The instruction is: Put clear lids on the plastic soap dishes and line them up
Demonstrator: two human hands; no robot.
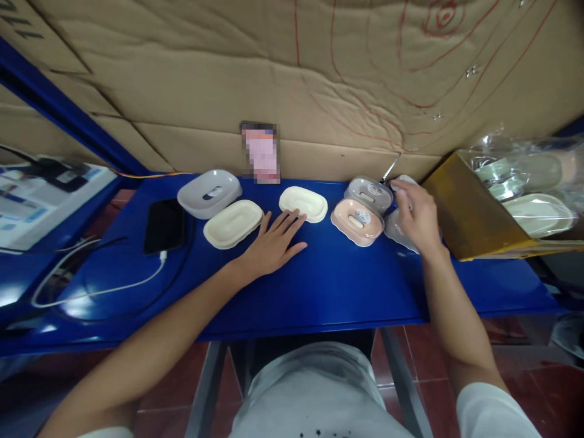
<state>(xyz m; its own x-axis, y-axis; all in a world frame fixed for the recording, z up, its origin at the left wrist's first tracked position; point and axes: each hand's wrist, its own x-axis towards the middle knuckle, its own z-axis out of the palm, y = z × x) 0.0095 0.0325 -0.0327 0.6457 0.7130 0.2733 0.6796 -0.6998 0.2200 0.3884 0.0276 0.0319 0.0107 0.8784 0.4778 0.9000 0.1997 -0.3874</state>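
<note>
1. Head view: the left hand [274, 242] lay flat, fingers spread, its fingertips touching the cream dish [303, 203] just ahead.
2. The right hand [417, 218] curled around a clear tray [396, 228] beside the pink dish [357, 222].

white soap dish [396, 230], tilted, table's right end

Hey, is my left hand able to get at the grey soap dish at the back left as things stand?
Probably yes. The left hand lies flat on the blue table, and the grey soap dish sits up and to its left. Only the cream dish lies between, low enough to reach over.
</note>
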